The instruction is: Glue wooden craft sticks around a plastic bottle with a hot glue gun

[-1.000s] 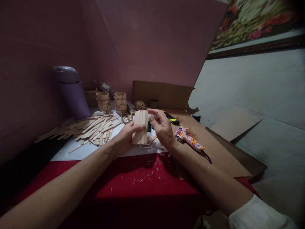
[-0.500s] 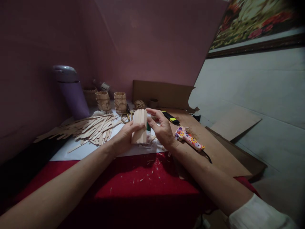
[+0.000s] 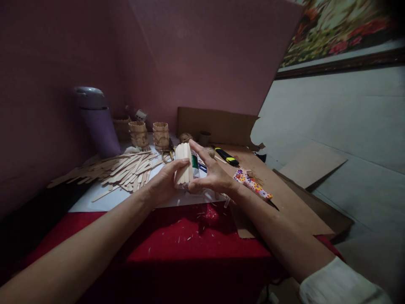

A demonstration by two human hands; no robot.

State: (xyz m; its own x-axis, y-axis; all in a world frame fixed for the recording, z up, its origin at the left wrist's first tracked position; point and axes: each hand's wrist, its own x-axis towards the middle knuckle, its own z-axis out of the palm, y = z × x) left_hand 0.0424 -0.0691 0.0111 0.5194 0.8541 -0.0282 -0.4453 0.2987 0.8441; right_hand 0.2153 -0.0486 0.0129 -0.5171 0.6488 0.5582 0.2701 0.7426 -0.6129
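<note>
My left hand (image 3: 166,179) is closed round a small clear container with a green label (image 3: 194,162), thumb pressed on the flat wooden craft sticks (image 3: 183,164) that stand side by side along its front. My right hand (image 3: 210,171) spans this piece from the right. Its index finger is at the upper end of the sticks and its thumb at the lower end, with the other fingers partly hidden. Behind my left hand lie scissors (image 3: 167,156), partly covered. A loose heap of craft sticks (image 3: 126,171) spreads over white paper to the left.
Two stick-covered cups (image 3: 161,136) stand at the back, near a purple tumbler (image 3: 99,128). To the right, a black-and-yellow cutter (image 3: 226,156) and a flower-patterned glue gun (image 3: 253,184) rest on cardboard (image 3: 291,207). Wood scraps litter the red cloth (image 3: 177,240).
My right hand has moved from the upper right edge of the sticks to span them top to bottom, thumb now low. My left hand keeps its hold, and the piece has tilted slightly.
</note>
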